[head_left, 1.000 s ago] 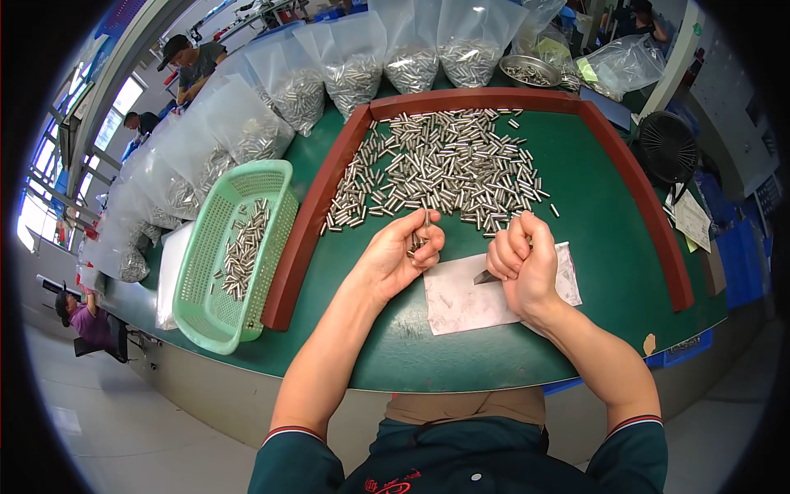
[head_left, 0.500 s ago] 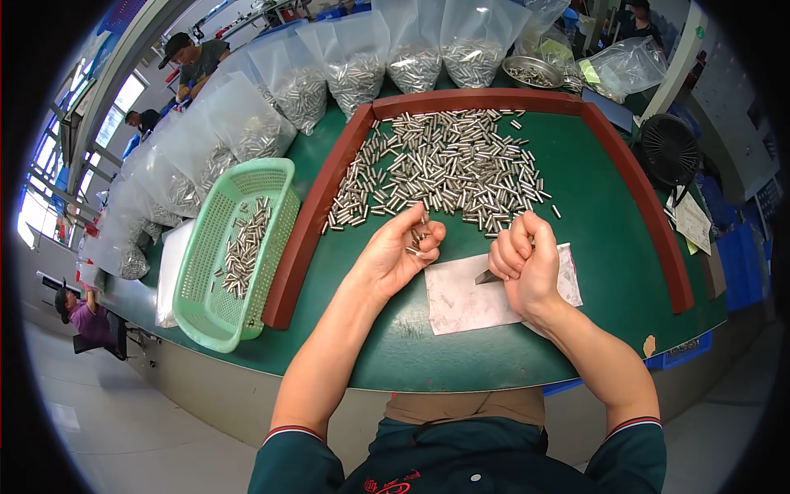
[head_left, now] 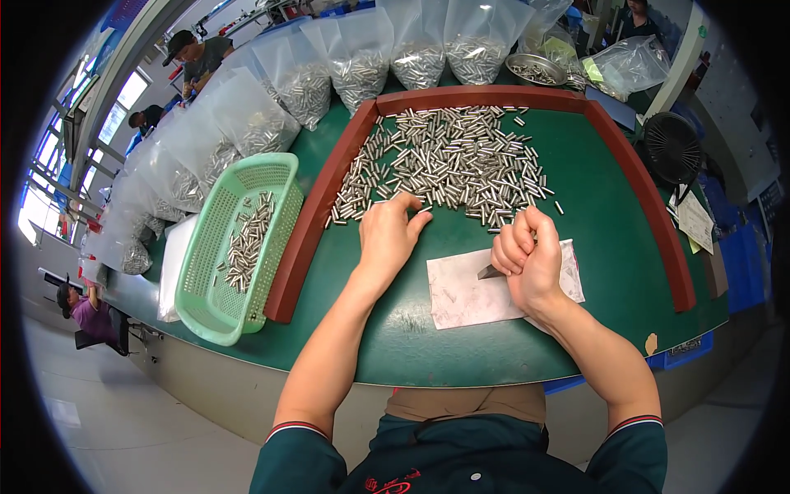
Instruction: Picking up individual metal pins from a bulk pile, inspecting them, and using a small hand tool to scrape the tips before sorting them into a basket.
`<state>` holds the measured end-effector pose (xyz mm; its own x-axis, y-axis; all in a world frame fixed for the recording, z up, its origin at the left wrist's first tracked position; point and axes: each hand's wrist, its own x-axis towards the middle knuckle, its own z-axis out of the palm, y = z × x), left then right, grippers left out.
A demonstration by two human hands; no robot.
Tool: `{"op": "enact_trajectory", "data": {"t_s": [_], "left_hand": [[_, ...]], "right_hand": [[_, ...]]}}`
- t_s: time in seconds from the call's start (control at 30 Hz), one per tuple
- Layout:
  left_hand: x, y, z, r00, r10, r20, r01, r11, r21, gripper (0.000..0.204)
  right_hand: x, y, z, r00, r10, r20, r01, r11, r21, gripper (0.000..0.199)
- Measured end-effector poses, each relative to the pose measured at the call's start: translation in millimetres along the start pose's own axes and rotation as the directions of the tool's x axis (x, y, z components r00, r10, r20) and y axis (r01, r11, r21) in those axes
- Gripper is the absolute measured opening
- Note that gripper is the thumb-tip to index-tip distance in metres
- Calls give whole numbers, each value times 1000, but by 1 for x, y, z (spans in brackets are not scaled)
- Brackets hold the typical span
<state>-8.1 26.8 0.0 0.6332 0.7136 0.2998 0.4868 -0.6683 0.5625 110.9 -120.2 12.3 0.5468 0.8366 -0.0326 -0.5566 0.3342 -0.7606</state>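
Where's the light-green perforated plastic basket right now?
On the head view's left side, the light-green basket stands just left of the long red-brown rail.

Pins (head_left: 461,156): bright, smooth metal with glossy highlights; bowl (head_left: 535,81), far right: shiny metal; bags (head_left: 355,70), far and left: thin, translucent plastic; basket (head_left: 280,226), left: smooth, perforated plastic; tabletop (head_left: 403,346): smooth, with a glossy sheen near; border (head_left: 290,276): matt-looking; sheet (head_left: 461,300), near: dull, smudged, paper-like
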Motion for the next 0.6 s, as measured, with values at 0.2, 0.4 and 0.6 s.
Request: {"op": "enact_trajectory", "data": {"t_s": [0.2,0.4,0.6], "left_hand": [[0,2,-1,967,-119,225,223,822,-524,14],[-5,3,-8,813,123,568,582,-154,-799,9],[-4,2,-4,802,130,583,596,-116,-794,12]], "right_hand": [[-1,-1,1,1000,12,-15,-12,1000,7,38],[-2,-1,2,999,24,-29,-23,1000,19,38],[-1,-2,3,999,24,-30,-23,1000,14,38]]}}
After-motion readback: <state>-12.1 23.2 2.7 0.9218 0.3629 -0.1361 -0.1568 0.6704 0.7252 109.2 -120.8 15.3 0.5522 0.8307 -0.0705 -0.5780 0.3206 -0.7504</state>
